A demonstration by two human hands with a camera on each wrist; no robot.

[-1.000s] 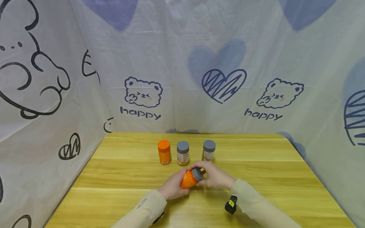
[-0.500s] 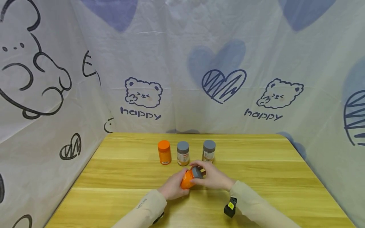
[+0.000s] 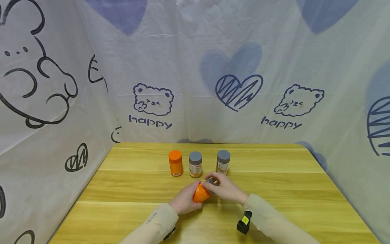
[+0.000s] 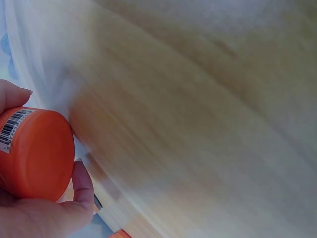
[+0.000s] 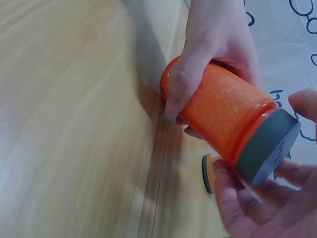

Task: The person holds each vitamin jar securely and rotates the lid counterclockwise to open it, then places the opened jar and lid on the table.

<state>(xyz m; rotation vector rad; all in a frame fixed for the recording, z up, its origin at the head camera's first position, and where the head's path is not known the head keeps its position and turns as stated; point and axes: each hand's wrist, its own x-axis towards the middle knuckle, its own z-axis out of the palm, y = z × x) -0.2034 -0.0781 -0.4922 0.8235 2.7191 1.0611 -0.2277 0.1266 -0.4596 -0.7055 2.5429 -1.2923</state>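
Over the last second the right hand (image 3: 226,188) shifted around the grey cap (image 5: 270,145), its fingers loosely curved about it, while the left hand (image 3: 185,200) gripped the orange bottle (image 5: 223,106), tilted over the surface (image 3: 292,183). Probably light, stiff and smooth, it suited a firm body hold and fingers on the cap's rim.

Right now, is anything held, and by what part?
The left hand grips an orange bottle round its body; whether the right hand grips its grey lid is unclear.
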